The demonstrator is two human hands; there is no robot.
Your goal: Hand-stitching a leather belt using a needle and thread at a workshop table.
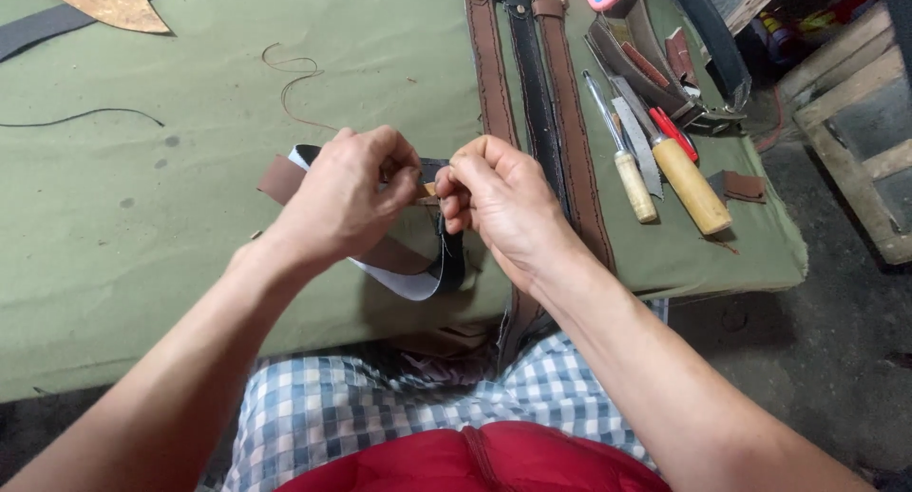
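Nearest the camera, a red padded garment (pixel 475 459) and blue-and-white checked cloth (pixel 380 406) cover the lap at the near edge of the worktop (pixel 114 264), which is draped in green fabric. Just above that edge the two hands meet. The left hand (pixel 347 198) and the right hand (pixel 499 202) are each pinched closed on the same looped leather strap, brown outside with a black and pale lining (pixel 418 278); its loop hangs between the wrists toward the near edge, and one brown end sticks out to the left of the left hand. A small tan bit shows between the fingertips, too hidden to identify. Judging by how things lie, the work on this strap looks partway: it is bent into a loop but held only by fingers, and I cannot see any fastening.

Beyond the right hand, three long stitched leather straps (pixel 537 103) lie side by side, two brown and one black, running from the far edge to the near edge. To their right lie two wooden-handled tools (pixel 689 183), one flat metal blade (pixel 636 141) and one red-handled tool (pixel 673 133). A small brown leather scrap (pixel 741 185) sits near the right edge. Farther off, a loose brown thread (pixel 290 84) curls mid-worktop, a black cord (pixel 85 117) trails at the left, and a tan cork-like sheet (pixel 109 0) lies at the far left corner.
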